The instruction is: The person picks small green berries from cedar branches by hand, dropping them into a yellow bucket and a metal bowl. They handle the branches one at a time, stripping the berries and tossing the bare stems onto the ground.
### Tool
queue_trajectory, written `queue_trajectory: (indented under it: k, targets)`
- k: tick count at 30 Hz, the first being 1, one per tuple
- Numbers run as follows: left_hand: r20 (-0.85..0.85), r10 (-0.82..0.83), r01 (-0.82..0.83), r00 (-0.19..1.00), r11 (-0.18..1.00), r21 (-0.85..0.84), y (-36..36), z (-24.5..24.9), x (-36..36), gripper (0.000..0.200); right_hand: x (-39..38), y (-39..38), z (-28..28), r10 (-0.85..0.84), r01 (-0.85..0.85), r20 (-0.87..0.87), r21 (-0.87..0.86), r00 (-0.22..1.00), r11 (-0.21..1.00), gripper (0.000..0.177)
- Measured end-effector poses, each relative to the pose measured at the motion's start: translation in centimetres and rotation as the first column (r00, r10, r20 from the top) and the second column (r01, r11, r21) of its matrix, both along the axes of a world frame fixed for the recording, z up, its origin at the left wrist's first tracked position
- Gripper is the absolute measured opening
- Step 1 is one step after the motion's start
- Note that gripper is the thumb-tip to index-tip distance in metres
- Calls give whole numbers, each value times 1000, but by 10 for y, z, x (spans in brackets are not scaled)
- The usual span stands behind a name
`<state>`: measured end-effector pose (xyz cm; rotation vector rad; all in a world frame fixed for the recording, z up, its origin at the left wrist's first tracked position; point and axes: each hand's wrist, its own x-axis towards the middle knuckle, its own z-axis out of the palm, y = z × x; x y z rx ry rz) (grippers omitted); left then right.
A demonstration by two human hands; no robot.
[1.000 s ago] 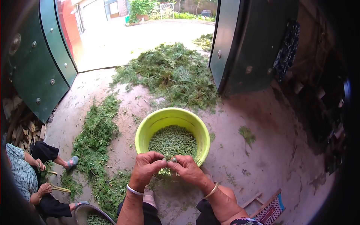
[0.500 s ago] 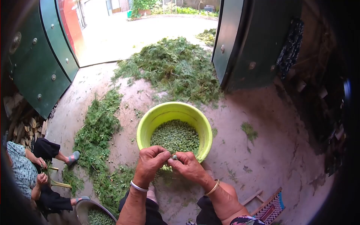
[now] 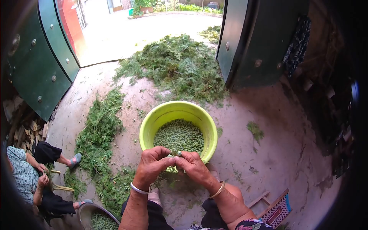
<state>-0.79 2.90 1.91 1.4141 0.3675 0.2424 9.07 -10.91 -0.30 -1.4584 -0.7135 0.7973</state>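
While your left hand (image 3: 151,166) and right hand (image 3: 194,168) meet at the near rim of the yellow-green bowl (image 3: 176,104), the fingertips of both are pinched together on a small greenish piece (image 3: 173,155) just over that rim. The bowl holds a heap of green seeds (image 3: 179,136), cut greenery (image 3: 99,126) lies to its left and beyond it, and another person (image 3: 23,176) sits well off to its left

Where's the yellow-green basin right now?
Head view, centre: the yellow-green basin sits on the concrete floor just beyond the left hand and right hand, which pinch a small green piece over its near rim; the heap of green cuttings lies behind it.
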Motion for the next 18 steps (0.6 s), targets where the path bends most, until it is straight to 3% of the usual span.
queue_trajectory:
  k: [2,3,5,8,12,15,16,17,18]
  targets:
    - [-21,30,-32,999,992,-122,3,-7,0,16,-2,0,8,10,-3,-161,46,987,999,18]
    - [-21,29,-32,999,992,-122,3,-9,0,16,-2,1,6,10,-2,-162,46,987,999,18]
    - [4,71,-65,997,932,-356,2,-13,0,14,-1,1,1,36,-25,-134,86,990,996,21]
    - [79,32,10,996,872,-489,3,-15,2,14,-1,0,2,21,-19,-39,70,999,997,18]
    - [121,25,41,992,857,-513,4,-21,2,17,-1,-1,6,5,-5,6,68,1000,998,17]
    - [81,83,-33,993,871,-490,-2,-19,6,14,-3,4,0,-89,83,142,48,986,995,18]
    - [14,155,-147,988,961,-235,-7,-15,8,13,-4,5,-5,-146,137,200,55,969,989,19]
    - [-31,241,-239,970,970,43,-11,-12,9,12,-4,7,-11,-201,190,257,65,945,980,21]
    - [-32,241,-239,970,970,43,-13,-15,11,12,-5,8,-16,-201,191,257,65,945,980,21]
